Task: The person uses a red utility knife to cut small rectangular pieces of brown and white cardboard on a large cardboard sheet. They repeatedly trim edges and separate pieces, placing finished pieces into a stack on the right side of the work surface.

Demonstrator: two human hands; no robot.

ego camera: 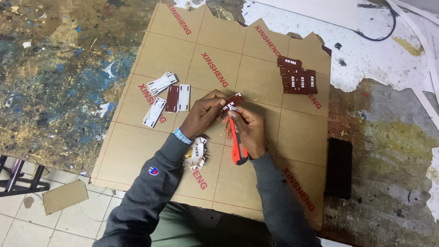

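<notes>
Illumination is even, diffuse and moderately bright, coming from overhead. Shadows are soft and short, lying close beneath the objects at frame centre. No strong glare appears; the white patch at upper right reads brightest. Focus is acceptable at centre, with slight softness and mild wide-angle distortion toward the edges.

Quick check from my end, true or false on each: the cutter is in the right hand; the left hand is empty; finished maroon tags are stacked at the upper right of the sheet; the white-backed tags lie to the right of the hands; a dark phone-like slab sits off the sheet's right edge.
1. The orange utility knife is in the right hand. True.
2. The left hand is empty. False: it holds a maroon tag.
3. Maroon tags are piled upper right on the brown sheet. True.
4. White-backed tags lie right of the hands. False: left.
5. A dark slab lies beside the sheet's right edge. True.
</notes>
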